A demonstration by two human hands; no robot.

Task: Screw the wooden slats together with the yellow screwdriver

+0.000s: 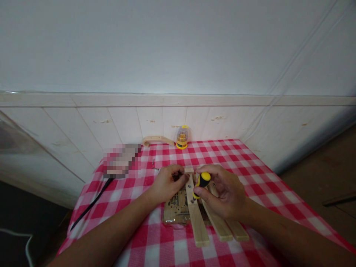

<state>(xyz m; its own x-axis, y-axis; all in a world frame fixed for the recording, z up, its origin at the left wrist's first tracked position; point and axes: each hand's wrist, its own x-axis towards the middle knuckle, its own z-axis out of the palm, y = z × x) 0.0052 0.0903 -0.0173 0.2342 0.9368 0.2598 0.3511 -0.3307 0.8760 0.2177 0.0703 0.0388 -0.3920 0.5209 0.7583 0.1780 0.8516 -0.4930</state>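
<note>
My right hand (226, 193) is wrapped round a short yellow and black screwdriver (205, 180). The screwdriver stands tilted, its lower end at a screw in a long pale wooden piece (199, 226). Another screw (190, 186) sits farther up the same piece. At the far end of that piece, the fingers of my left hand (169, 182) are closed against its side. Two more wooden pieces (222, 229) lie to the right, partly under my right hand. Beneath them is a flat cardboard package (175, 213) with dark print and shiny clear wrapping.
A clear and yellow container of bits (182, 139) stands by the wall, beside a curved wooden piece (158, 139). Loose screws (153, 162) lie left of centre. A pixelated object (122, 161) with a black cord (93, 205) occupies the left side of the checked tablecloth (147, 230).
</note>
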